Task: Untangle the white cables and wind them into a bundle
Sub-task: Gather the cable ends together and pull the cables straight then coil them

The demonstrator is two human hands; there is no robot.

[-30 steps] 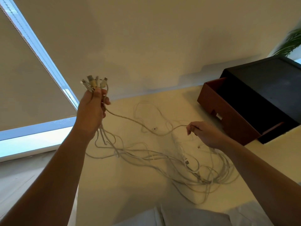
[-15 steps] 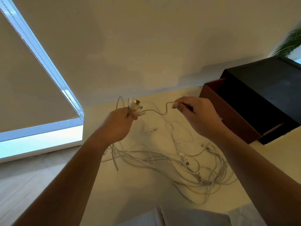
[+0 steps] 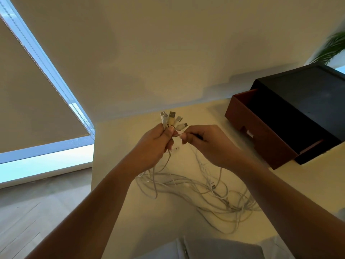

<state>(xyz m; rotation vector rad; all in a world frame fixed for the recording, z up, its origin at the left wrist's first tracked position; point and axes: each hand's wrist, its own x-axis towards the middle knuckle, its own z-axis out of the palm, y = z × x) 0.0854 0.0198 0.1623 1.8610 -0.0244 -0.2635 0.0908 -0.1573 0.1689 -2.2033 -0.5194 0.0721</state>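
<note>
White cables (image 3: 196,186) are spread in a loose tangle over the middle of the worktop (image 3: 130,212), reaching toward its right edge. Their plug ends (image 3: 172,120) are gripped as a fan by the curled fingers of the left hand (image 3: 153,146). One strand is pinched by the right hand (image 3: 207,144), just beside the left. A brown drawer (image 3: 261,139) is pulled out at the far right corner.

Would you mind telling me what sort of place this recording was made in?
Likely a home or office room: a pale table against a plain wall, a window with a lowered blind, and a drawer box with a plant behind it.
</note>
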